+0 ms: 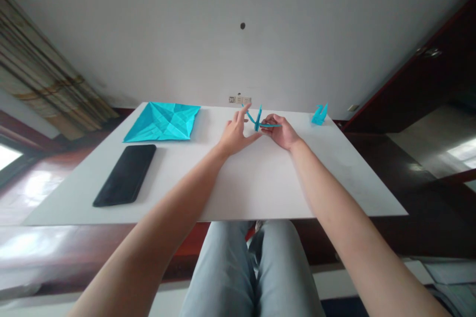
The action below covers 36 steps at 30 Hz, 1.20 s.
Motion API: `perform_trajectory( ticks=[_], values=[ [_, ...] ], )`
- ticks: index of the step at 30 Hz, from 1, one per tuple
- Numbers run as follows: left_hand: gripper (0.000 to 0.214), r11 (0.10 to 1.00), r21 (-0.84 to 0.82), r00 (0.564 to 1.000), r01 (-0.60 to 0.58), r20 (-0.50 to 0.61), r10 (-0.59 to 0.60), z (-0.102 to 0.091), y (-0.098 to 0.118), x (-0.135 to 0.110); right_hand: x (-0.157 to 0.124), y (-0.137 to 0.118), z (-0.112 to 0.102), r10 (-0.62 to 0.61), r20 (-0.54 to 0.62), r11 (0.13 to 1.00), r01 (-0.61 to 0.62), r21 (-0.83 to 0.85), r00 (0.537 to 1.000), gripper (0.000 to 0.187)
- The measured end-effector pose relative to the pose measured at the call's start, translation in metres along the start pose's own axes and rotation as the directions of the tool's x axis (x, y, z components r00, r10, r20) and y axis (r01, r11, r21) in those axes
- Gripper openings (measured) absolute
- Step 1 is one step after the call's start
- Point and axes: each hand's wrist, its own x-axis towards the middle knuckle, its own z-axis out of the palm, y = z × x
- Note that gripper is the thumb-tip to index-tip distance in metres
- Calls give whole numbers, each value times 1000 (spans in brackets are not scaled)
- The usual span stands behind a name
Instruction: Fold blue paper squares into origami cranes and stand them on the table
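A small folded piece of cyan origami paper (257, 120) stands up between my two hands, with a thin strip running out to each side. My right hand (280, 131) pinches the strip on its side between thumb and fingers. My left hand (236, 134) is open, fingers spread, with its fingertips and thumb close beside the paper. I cannot tell whether it touches the paper. Further right on the white table (260, 178) stands a second folded cyan paper form (320, 115). A large creased cyan sheet (161, 122) lies flat at the far left.
A black rectangular slab (125, 175), perhaps a phone or case, lies at the left of the table. A wall socket strip (240, 100) sits behind the far edge. My knees in pale jeans (238, 267) show below the near edge.
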Motion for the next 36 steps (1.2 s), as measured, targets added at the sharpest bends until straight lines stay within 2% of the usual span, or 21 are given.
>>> perform_trajectory(
  ticks=[3, 6, 8, 13, 17, 21, 25, 32, 36],
  values=[
    [73, 993, 119, 999, -12, 49, 6, 0, -1, 0, 0, -1, 1, 3, 14, 1000, -2, -26, 1000, 61],
    [49, 990, 141, 999, 30, 14, -32, 2, -7, 0, 0, -2, 1, 19, 58, 999, -17, -37, 998, 67],
    [43, 992, 115, 999, 42, -15, -40, 3, -11, 0, 0, -1, 1, 18, 84, 999, -16, -28, 996, 66],
    [44, 992, 115, 996, 46, -75, -37, 1, -14, -1, 1, 1, 0, 3, 120, 1000, -1, -16, 993, 64],
    [27, 995, 92, 995, 24, -94, -15, 1, -15, 1, 1, 0, 1, 37, 110, 999, -37, -7, 993, 67],
    [13, 999, -34, 988, 1, -157, -6, 6, -22, 3, 3, 1, 2, 54, 71, 998, -53, -15, 996, 62],
    [20, 982, -186, 978, -3, -205, -36, 13, -30, 7, 8, 3, 4, 64, -10, 995, -65, -82, 998, 65],
    [37, 927, -375, 985, 22, -149, -84, 22, -37, 9, 12, 6, 7, 7, 87, 961, 17, -275, 996, 66],
    [37, 907, -420, 981, 43, -154, -118, 20, -34, 8, 12, 7, 7, 1, 94, 954, 27, -300, 996, 69]
  ],
)
